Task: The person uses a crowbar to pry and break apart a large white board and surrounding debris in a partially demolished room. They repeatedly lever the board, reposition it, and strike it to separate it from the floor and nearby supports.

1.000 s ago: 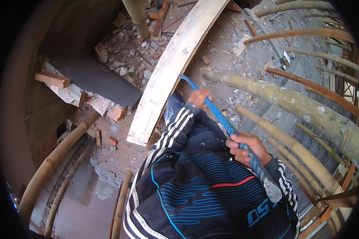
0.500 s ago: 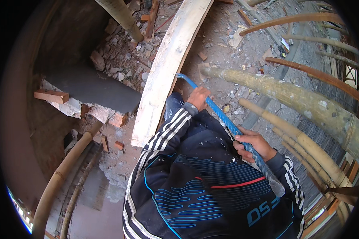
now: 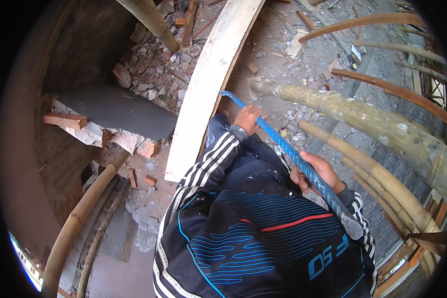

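A long blue pry bar (image 3: pixel 283 144), scuffed grey toward its flattened lower end, slants across my front. Near its hooked upper end, my left hand (image 3: pixel 248 119) is wrapped round the shaft. The hook's tip meets the edge of a pale wooden plank (image 3: pixel 193 116). Farther down, the shaft lies in my right hand (image 3: pixel 327 171), which is loosely curled, with its thumb on the far side and fingers partly hidden behind the bar. The lower end hangs over my right forearm.
Left of the plank is a grey-topped ledge (image 3: pixel 129 111) with a broken brick edge and a loose brick (image 3: pixel 65 120). Thick bamboo poles (image 3: pixel 350 108) slant along the right; another bamboo pole (image 3: pixel 79 218) stands lower left. Rubble (image 3: pixel 151 82) covers the ground at upper left.
My right hand has loosened on the pry bar, its thumb shifting from over the shaft to beside it. The bar's lower end has moved slightly right and up. My left hand keeps its hold.
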Demonstrator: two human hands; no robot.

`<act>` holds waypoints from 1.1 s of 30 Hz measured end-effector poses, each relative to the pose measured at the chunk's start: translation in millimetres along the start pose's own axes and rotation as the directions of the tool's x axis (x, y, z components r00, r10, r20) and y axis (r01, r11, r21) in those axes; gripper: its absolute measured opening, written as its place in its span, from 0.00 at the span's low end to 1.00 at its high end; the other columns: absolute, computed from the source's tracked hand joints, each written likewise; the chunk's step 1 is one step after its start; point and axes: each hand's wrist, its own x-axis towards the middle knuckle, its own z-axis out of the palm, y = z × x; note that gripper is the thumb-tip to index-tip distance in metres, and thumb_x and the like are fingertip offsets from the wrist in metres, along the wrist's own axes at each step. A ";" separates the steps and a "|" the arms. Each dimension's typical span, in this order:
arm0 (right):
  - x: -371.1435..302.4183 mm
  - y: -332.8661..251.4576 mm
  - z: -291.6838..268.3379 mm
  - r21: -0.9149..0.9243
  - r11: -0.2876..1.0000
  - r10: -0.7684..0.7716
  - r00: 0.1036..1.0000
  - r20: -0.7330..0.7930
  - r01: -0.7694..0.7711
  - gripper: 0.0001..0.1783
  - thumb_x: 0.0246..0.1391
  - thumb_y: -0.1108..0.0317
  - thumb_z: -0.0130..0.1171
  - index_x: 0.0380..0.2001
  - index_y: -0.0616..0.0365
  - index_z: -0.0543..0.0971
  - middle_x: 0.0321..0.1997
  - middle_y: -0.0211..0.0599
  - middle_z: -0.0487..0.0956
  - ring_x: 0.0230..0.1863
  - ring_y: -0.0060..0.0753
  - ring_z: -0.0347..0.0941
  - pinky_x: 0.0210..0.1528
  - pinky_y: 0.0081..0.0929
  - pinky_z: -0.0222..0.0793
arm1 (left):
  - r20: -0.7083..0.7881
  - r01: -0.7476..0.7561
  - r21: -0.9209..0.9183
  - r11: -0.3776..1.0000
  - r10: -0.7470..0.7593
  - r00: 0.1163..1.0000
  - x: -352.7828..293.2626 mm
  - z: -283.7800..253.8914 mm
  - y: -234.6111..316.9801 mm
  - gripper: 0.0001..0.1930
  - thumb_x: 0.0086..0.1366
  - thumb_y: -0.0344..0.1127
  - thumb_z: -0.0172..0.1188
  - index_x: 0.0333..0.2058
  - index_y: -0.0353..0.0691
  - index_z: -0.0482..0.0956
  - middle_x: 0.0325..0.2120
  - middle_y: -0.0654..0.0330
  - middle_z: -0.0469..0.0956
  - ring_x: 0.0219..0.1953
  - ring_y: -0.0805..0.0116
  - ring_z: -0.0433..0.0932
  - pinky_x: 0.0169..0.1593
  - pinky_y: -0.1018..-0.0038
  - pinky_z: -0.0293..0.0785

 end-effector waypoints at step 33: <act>125.8 157.7 -96.9 -0.746 0.572 -0.636 0.759 -0.141 0.341 0.09 0.45 0.68 0.58 0.27 0.62 0.74 0.19 0.41 0.73 0.21 0.31 0.70 0.27 0.28 0.64 | 0.148 0.182 -0.983 -0.002 -0.589 0.794 -22.1 4.0 67.4 0.18 0.64 0.52 0.53 0.35 0.40 0.70 0.25 0.57 0.75 0.33 0.67 0.75 0.36 0.65 0.72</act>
